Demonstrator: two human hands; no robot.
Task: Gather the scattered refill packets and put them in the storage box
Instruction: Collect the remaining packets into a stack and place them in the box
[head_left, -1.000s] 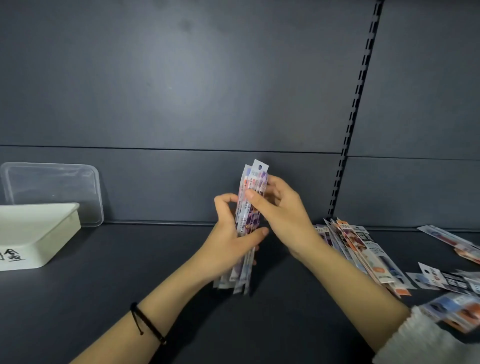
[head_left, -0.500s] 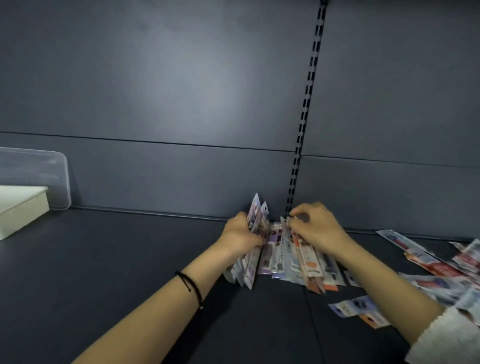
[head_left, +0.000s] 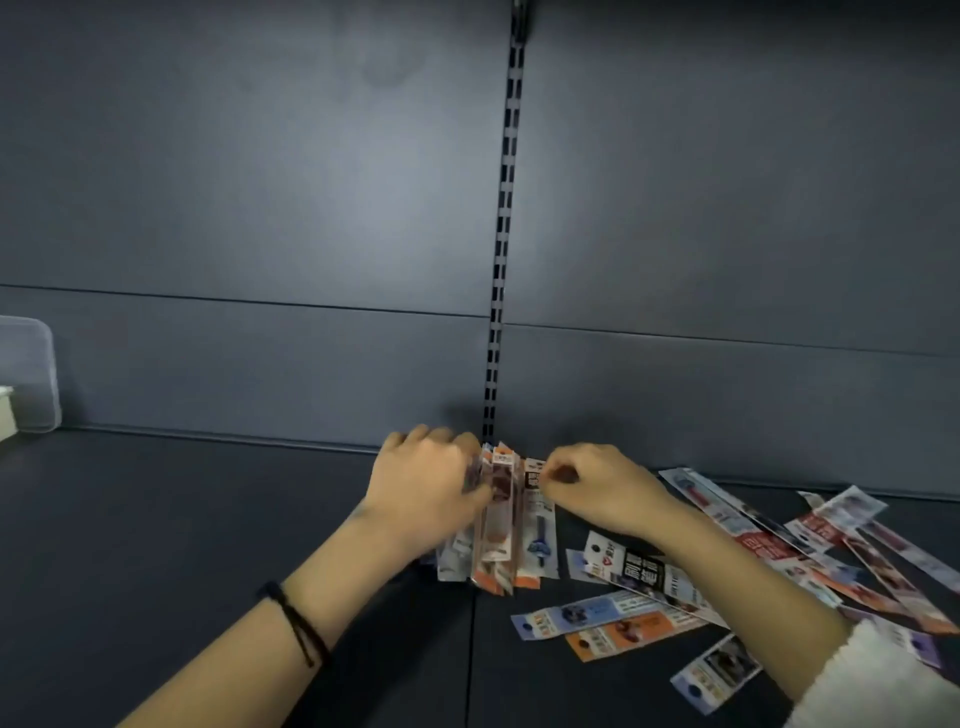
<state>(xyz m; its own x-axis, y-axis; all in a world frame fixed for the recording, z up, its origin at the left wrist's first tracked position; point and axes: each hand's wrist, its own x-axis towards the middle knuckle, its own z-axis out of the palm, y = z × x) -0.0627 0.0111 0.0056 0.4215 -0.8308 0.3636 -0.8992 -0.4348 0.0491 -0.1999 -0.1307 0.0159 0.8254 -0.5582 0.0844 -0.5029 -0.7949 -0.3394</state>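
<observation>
My left hand (head_left: 428, 486) grips a stack of long, narrow refill packets (head_left: 498, 530) that stands on its lower edge on the dark shelf, close to the back wall. My right hand (head_left: 597, 488) pinches the top of a packet with a black label (head_left: 537, 512) at the stack's right side. Several loose refill packets (head_left: 644, 577) lie scattered flat on the shelf to the right, partly under my right forearm. Only a sliver of the white storage box (head_left: 6, 410) shows at the far left edge.
A clear plastic lid (head_left: 28, 379) leans against the back wall behind the box. A slotted upright rail (head_left: 501, 270) runs down the back wall above my hands. The dark shelf surface (head_left: 182, 519) stretches left toward the box.
My hands have carried the held stack right and down onto the pile by the wall. The view has swung right, so the box has slid almost out of sight.
</observation>
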